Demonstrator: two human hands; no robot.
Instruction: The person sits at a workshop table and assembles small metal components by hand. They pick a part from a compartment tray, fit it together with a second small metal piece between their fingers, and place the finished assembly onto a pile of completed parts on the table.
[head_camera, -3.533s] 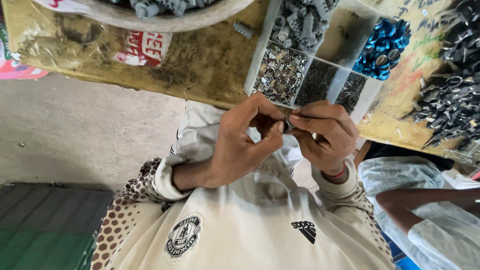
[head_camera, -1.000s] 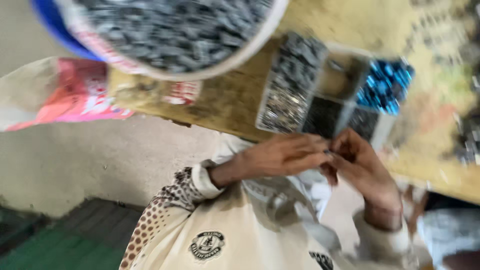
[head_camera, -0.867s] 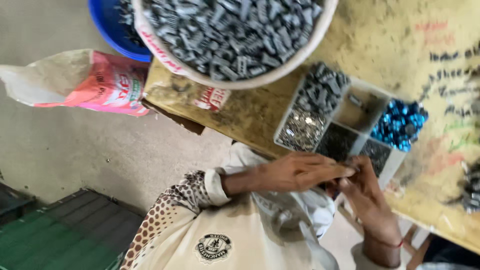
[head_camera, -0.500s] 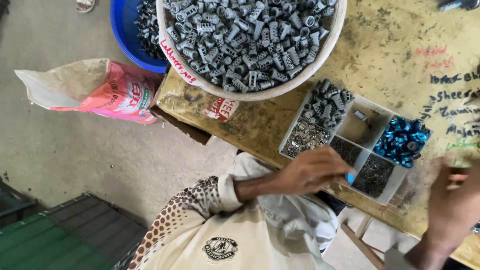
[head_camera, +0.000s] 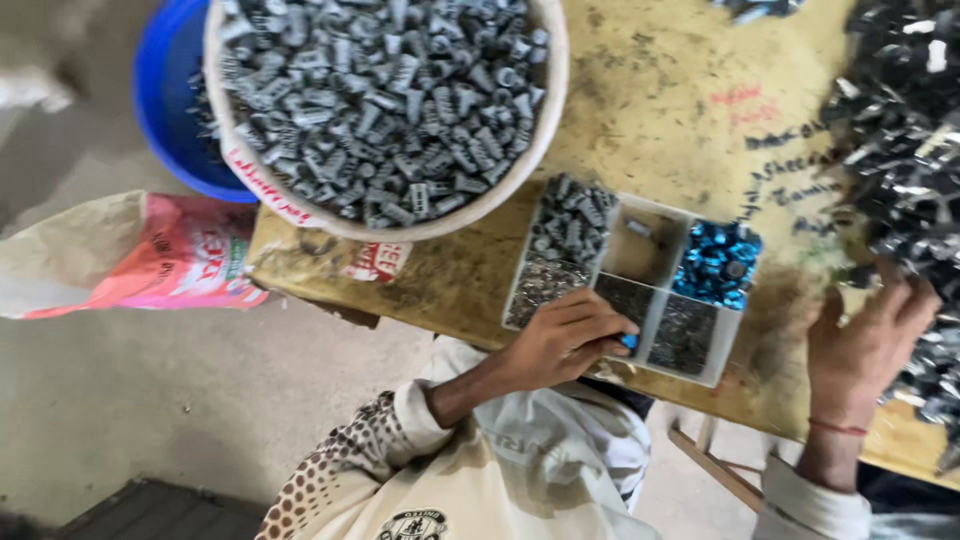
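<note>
1. Two hands are seen in the head view, apart from each other. The left hand (head_camera: 565, 340) is curled at the near edge of the white compartment tray (head_camera: 712, 372), its fingertips closed on a small blue cap (head_camera: 629, 342) beside the compartment of dark fine parts (head_camera: 627, 297).
2. The right hand (head_camera: 868, 345) is spread open, fingers splayed, and laid against the pile of dark metal parts (head_camera: 905, 160) on the right of the table (head_camera: 650, 100); whether anything is pinched under it cannot be told.
3. Progress is judged as mid-run: the large white bowl (head_camera: 548, 110) is heaped with grey ribbed pieces (head_camera: 385, 100), the blue caps (head_camera: 716, 264) fill their compartment, and one tray compartment (head_camera: 645, 245) is almost bare. Much stock is left; no finished piece is seen in either hand.
4. Against the frame from 3.5 s ago, the hands are no longer joined before the chest around one small piece; they have been parted and sent to separate supplies.
5. Against the frame from half a second ago, the right hand has been carried further onto the metal pile, while the left hand has stayed at the tray.
</note>
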